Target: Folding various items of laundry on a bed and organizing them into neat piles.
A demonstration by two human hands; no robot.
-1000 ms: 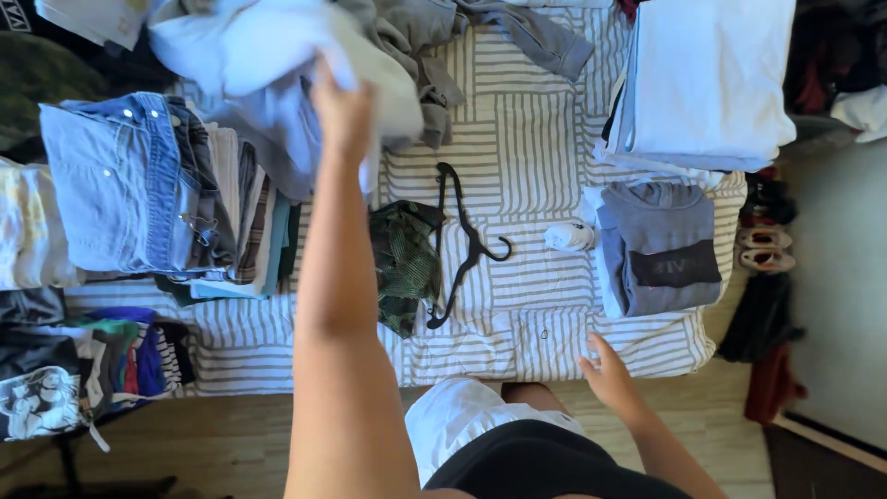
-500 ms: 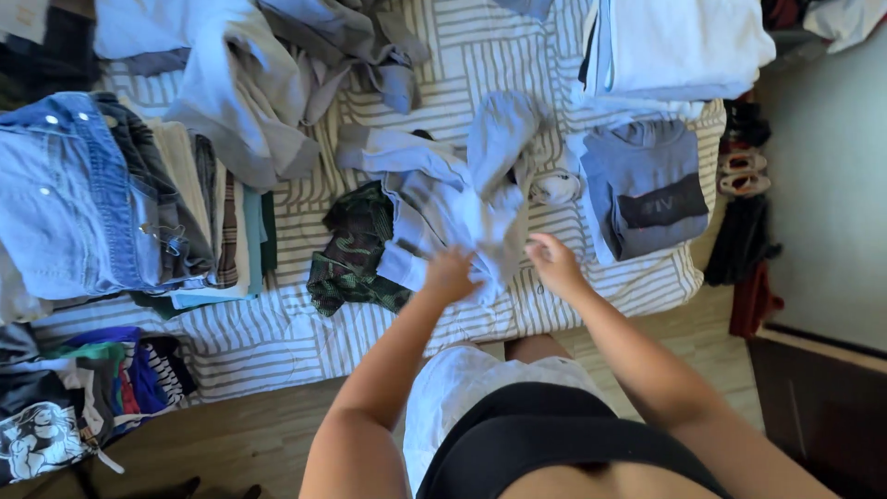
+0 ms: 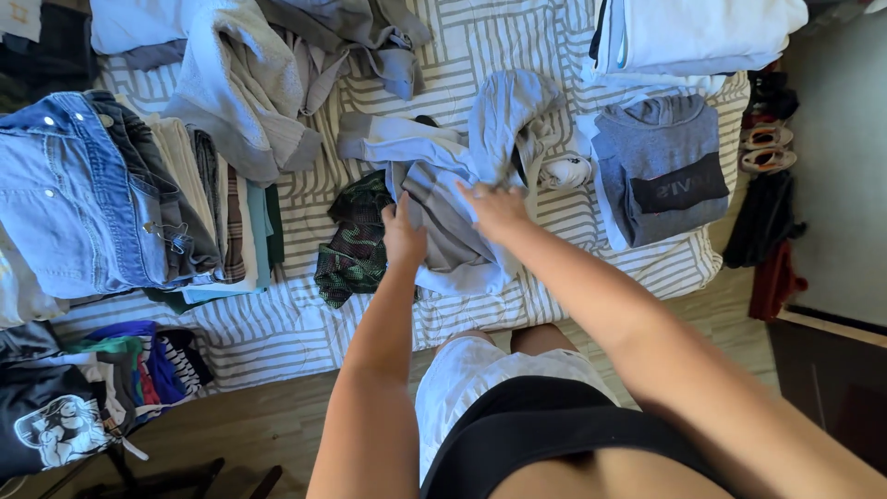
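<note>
A bed (image 3: 517, 314) with a striped cover fills most of the view, and clothes lie over nearly all of it. At its left edge stands a row of folded jeans (image 3: 74, 194) and trousers, packed side by side, with a heap of colourful tops (image 3: 120, 365) below them, near the floor. A crumpled grey sweater (image 3: 245, 102) lies at the top, just beside the jeans row. At the top right sits a stack of white folded cloth (image 3: 702, 37), and right below it a folded grey hoodie (image 3: 661, 166) with a dark band across the chest. In the middle of the bed lies a pale hoodie (image 3: 434, 152), rumpled, its hood turned up toward the right and one sleeve stretched out to the left. The left hand (image 3: 404, 236) rests on its lower part, fingers closed on the cloth. The right hand (image 3: 494, 205) is on the fabric just below the hood, its grip pinching a fold. A dark green patterned garment (image 3: 356, 245) lies touching the pale hoodie's left side, partly under it. A small white rolled sock (image 3: 565, 172) sits between the two hoodies.
</note>
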